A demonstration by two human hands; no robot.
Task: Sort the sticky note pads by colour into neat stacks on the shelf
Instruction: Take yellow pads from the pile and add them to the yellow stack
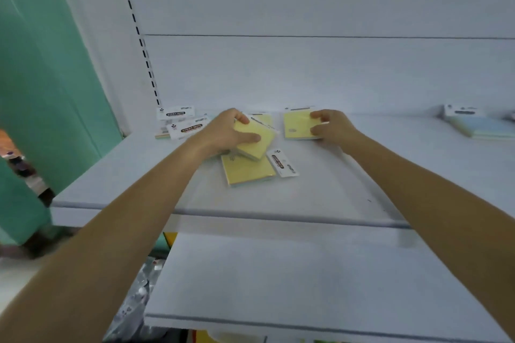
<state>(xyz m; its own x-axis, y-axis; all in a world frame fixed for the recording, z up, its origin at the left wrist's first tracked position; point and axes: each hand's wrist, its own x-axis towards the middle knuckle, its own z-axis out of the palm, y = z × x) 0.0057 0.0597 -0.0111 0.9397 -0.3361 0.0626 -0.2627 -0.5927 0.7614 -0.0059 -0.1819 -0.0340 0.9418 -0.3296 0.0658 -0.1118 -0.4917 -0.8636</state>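
I noted my left hand (227,131) clamped on a tilted yellow wrapped sticky-note pad (252,142), lying left of the square yellow pad (298,125) that my right hand (331,127) pinched.

white shelf (320,195), yellow pads (248,171), blue pad (486,127)

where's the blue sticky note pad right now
In the head view the blue pad lies at the far right of the shelf, near the back panel, apart from the right hand.
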